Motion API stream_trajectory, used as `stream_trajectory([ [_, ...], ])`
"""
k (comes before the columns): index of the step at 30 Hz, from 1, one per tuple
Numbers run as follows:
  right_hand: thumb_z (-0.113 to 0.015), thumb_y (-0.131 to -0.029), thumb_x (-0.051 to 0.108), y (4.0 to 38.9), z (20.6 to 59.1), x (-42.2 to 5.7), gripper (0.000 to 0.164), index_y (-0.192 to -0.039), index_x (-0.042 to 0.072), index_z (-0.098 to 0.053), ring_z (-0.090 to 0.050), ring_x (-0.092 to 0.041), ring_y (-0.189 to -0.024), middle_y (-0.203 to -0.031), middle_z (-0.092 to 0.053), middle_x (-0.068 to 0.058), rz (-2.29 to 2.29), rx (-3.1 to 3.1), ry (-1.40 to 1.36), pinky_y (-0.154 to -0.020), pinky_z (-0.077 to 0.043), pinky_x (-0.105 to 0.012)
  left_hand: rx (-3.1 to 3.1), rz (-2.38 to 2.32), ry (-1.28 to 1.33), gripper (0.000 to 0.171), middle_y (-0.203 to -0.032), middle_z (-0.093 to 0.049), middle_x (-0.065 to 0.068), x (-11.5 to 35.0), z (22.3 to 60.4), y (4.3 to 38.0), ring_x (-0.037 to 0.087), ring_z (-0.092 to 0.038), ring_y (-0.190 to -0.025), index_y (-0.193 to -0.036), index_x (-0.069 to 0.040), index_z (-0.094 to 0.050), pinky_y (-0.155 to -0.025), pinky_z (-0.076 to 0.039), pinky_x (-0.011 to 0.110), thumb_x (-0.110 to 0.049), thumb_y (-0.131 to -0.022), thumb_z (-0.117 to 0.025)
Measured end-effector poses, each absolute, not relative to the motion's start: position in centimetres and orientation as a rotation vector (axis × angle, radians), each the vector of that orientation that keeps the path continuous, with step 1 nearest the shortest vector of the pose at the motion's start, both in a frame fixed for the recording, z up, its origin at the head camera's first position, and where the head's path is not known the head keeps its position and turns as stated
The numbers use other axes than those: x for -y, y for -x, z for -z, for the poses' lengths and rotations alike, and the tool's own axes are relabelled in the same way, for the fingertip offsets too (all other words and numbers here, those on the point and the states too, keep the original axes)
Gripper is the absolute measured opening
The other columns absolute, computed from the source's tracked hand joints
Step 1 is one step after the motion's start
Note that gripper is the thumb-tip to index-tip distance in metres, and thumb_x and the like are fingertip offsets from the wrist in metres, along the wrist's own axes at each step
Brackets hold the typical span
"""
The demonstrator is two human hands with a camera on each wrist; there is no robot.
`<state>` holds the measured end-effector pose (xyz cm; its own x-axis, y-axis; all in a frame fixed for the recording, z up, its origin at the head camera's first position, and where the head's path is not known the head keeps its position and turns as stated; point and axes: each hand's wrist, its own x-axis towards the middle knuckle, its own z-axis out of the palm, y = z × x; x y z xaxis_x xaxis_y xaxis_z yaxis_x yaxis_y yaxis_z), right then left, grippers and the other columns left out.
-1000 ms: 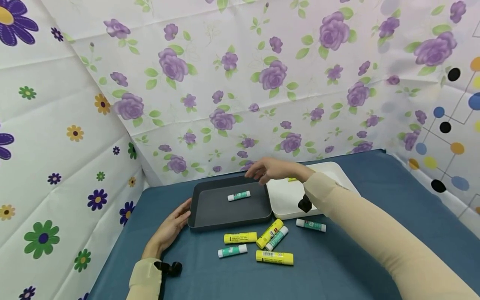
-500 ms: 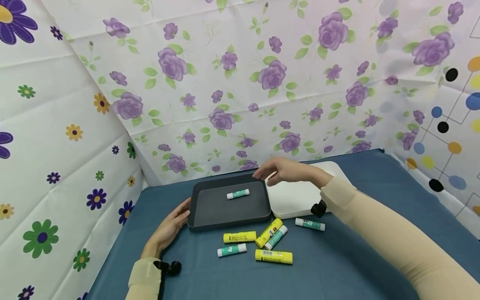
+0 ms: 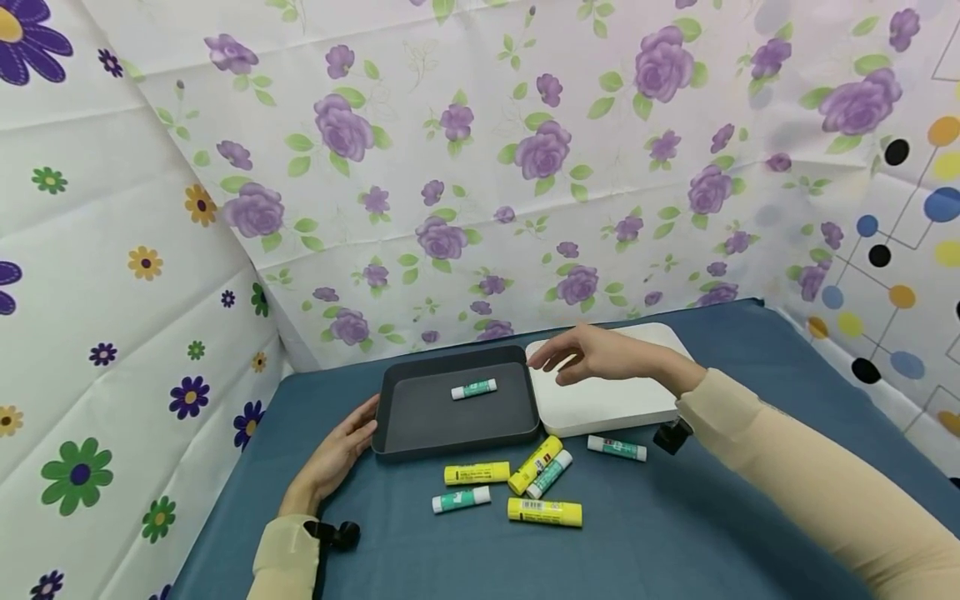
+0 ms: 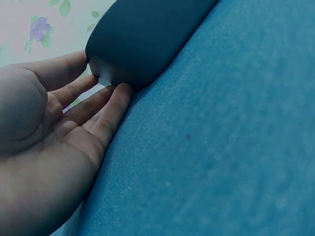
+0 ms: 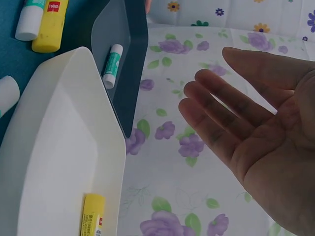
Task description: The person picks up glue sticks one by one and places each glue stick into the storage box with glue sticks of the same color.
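Observation:
My left hand [image 3: 336, 458] rests its extended fingers against the left end of a dark grey tray [image 3: 457, 448]. In the left wrist view the fingertips [image 4: 123, 91] touch the tray's corner [image 4: 142, 44]. Inside that tray lies one green-and-white glue stick [image 3: 474, 389]. Above the white tray [image 3: 600, 425] hovers my right hand [image 3: 600, 354], fingers loosely bent, holding nothing. The right wrist view shows a yellow glue stick [image 5: 92, 216] lying inside the white tray; in the head view the right hand hides it.
In front of the trays lie yellow glue sticks [image 3: 477, 473] and green-and-white glue sticks [image 3: 461, 499], one pair [image 3: 536, 465] touching. Another green-and-white stick [image 3: 617, 447] is close to the white tray's front edge. Patterned cloth walls [image 3: 450, 167] stand behind the blue tablecloth [image 3: 420, 558].
My right hand has drawn back to the right, from over the dark tray's right edge to above the white tray. The left hand stays against the dark tray.

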<state>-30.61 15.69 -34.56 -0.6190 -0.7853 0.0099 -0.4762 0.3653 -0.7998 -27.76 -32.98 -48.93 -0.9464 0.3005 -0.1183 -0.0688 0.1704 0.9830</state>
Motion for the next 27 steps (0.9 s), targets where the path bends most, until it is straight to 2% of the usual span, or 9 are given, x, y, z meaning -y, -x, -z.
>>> stream_trajectory([
  [8,-0.067,-0.103,0.012,29.3,34.3,-16.8,0.042,-0.144,0.008,-0.062,-0.058,-0.035,-0.132,-0.146,-0.059,-0.015,1.122,-2.287,1.092,-0.103,-0.055,-0.040,-2.170,-1.848,-0.237,0.062,-0.173,-0.014,0.013,33.0,48.8,27.7,0.033,-0.016,-0.157,-0.169,-0.017,-0.015,-0.128,-0.014,0.055,-0.025,-0.115,-0.044],
  [15,-0.068,-0.103,0.017,28.1,34.1,-17.5,0.041,-0.144,0.013,-0.063,-0.057,-0.033,-0.132,-0.146,-0.059,-0.010,1.141,-2.258,1.064,-0.105,-0.054,-0.040,-2.150,-1.858,-0.260,0.063,-0.173,-0.013,0.014,33.0,49.0,27.6,0.033,-0.016,-0.158,-0.169,-0.016,-0.016,-0.128,-0.012,0.055,-0.025,-0.114,-0.046],
  [27,-0.067,-0.105,0.024,26.0,35.0,-18.6,0.042,-0.145,0.015,-0.062,-0.057,-0.031,-0.133,-0.145,-0.060,-0.006,1.132,-2.259,1.036,-0.107,-0.053,-0.043,-2.148,-1.852,-0.247,0.064,-0.173,-0.012,0.014,33.0,48.8,27.6,0.033,-0.015,-0.157,-0.169,-0.016,-0.013,-0.128,-0.012,0.055,-0.025,-0.115,-0.045],
])
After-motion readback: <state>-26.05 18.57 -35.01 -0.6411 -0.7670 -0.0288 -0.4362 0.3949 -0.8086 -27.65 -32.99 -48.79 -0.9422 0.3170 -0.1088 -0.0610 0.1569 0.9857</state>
